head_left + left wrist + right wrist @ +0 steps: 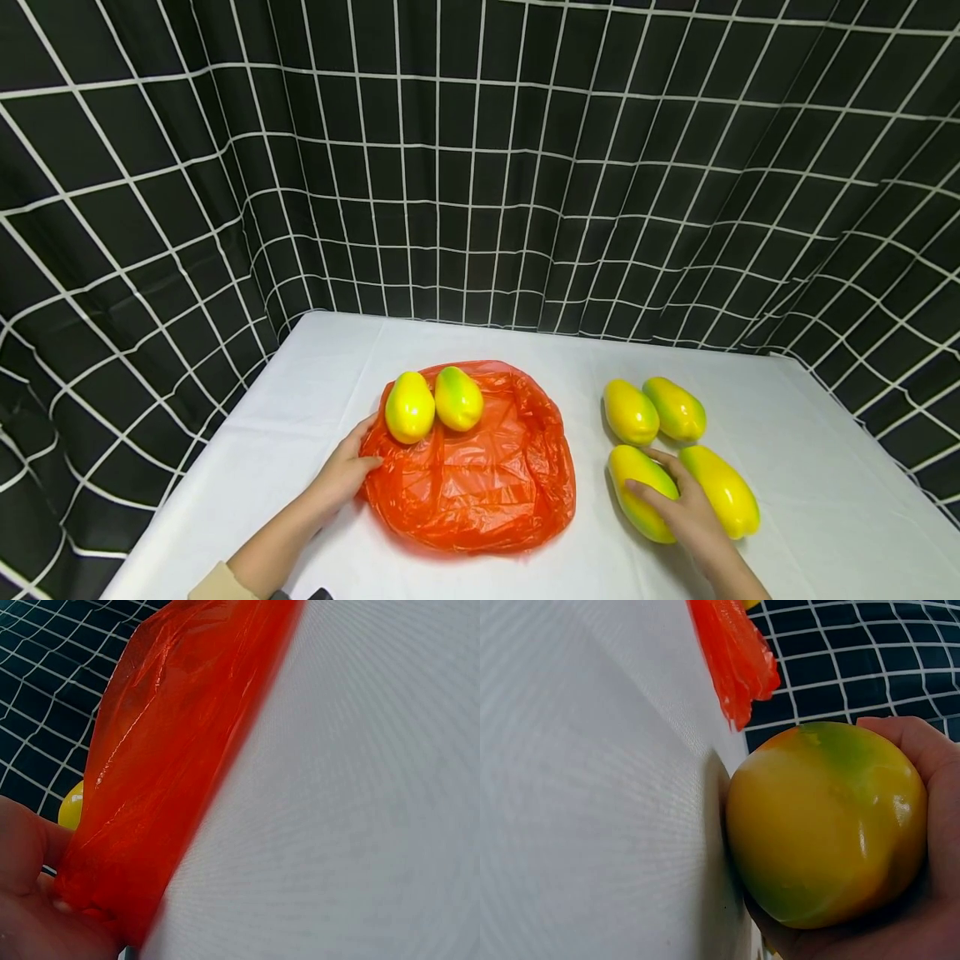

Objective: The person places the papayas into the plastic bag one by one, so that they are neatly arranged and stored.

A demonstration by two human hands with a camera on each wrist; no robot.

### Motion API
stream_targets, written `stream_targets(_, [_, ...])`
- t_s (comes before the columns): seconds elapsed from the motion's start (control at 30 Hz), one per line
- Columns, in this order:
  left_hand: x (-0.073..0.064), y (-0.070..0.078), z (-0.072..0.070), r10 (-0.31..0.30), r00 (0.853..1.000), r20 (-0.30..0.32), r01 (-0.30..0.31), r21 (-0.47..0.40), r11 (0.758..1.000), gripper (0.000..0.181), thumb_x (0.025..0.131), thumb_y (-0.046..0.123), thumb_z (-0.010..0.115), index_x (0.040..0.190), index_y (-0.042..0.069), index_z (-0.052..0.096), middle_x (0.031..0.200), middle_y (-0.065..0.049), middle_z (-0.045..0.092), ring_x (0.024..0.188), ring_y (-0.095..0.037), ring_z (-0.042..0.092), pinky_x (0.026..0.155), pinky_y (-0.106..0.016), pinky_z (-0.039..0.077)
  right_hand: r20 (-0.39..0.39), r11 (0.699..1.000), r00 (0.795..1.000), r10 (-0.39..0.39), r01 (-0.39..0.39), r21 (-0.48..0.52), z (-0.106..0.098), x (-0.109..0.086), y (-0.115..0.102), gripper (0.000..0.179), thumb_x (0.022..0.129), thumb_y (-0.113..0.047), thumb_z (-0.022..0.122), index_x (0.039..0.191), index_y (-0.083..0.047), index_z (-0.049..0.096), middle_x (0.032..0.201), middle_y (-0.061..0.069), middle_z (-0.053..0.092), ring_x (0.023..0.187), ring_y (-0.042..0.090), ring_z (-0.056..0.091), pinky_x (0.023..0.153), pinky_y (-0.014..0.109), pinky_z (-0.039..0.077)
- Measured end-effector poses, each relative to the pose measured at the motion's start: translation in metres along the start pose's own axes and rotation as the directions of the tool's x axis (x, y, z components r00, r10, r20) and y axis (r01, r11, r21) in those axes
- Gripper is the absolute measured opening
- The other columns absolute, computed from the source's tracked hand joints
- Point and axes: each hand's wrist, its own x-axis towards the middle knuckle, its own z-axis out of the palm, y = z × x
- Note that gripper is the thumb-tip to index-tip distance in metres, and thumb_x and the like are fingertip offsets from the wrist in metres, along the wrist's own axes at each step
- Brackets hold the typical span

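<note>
A red plastic bag (480, 492) lies spread on the table, with two yellow-green papayas, one (410, 407) beside the other (458, 399), on its back left part. My left hand (347, 467) pinches the bag's left edge, thumb on top; the left wrist view shows the red film (165, 742) at the fingers. On the right, my right hand (686, 504) grips a papaya (637, 492), thumb on its near side and fingers over the far side. In the right wrist view this papaya (825, 825) fills the palm, close to the table surface.
Another papaya (723, 492) lies just right of my right hand. Two more, one (631, 412) next to the other (675, 408), lie behind it. A white cloth covers the table (330, 358). Black curtains with white grid lines (465, 167) surround the back and sides.
</note>
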Motion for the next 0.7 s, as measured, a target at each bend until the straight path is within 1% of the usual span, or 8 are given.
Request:
stream_targets(0.1, [0.0, -0.0004, 0.0003, 0.004, 1.0, 0.0, -0.004, -0.004, 1.0, 0.065, 0.086, -0.005, 0.042, 0.147, 0.004, 0.02, 0.153, -0.022, 0.019, 0.141, -0.042, 0.014, 0.113, -0.057, 0.015, -0.001, 1.0, 1.0, 0.009, -0.009, 0.007, 0.0005, 0.0001, -0.0001, 0.083, 0.084, -0.048, 0.06, 0.147, -0.01, 0.021, 0.149, 0.022, 0.022, 0.127, 0.038, 0.029, 0.105, 0.063, 0.025])
stream_targets(0.3, [-0.0003, -0.0003, 0.0005, 0.006, 1.0, 0.003, -0.006, -0.009, 1.0, 0.065, 0.086, -0.005, 0.042, 0.147, 0.004, 0.019, 0.153, -0.022, 0.019, 0.141, -0.042, 0.014, 0.113, -0.057, 0.015, -0.001, 1.0, 1.0, 0.015, -0.015, 0.016, 0.0006, -0.0009, -0.0004, 0.083, 0.084, -0.048, 0.061, 0.147, -0.011, 0.02, 0.149, 0.023, 0.021, 0.128, 0.038, 0.028, 0.105, 0.063, 0.024])
stream_targets(0.57, [0.0003, -0.0003, 0.0005, 0.008, 1.0, 0.002, -0.007, -0.015, 1.0, 0.066, 0.086, -0.006, 0.042, 0.147, 0.004, 0.019, 0.153, -0.021, 0.019, 0.141, -0.042, 0.015, 0.113, -0.057, 0.015, -0.008, 1.0, 1.0, 0.0, 0.0, 0.02, 0.0012, -0.0035, -0.0015, 0.081, 0.085, -0.046, 0.061, 0.147, -0.011, 0.021, 0.149, 0.022, 0.022, 0.129, 0.039, 0.028, 0.105, 0.063, 0.023])
stream_targets(0.7, [0.001, -0.0009, 0.0009, 0.009, 1.0, 0.001, -0.009, -0.017, 1.0, 0.066, 0.086, -0.006, 0.042, 0.147, 0.004, 0.02, 0.153, -0.021, 0.019, 0.141, -0.041, 0.015, 0.113, -0.056, 0.015, -0.009, 1.0, 1.0, 0.002, -0.002, 0.022, 0.001, -0.004, -0.0012, 0.083, 0.084, -0.047, 0.061, 0.147, -0.011, 0.021, 0.15, 0.022, 0.021, 0.13, 0.038, 0.027, 0.106, 0.063, 0.023])
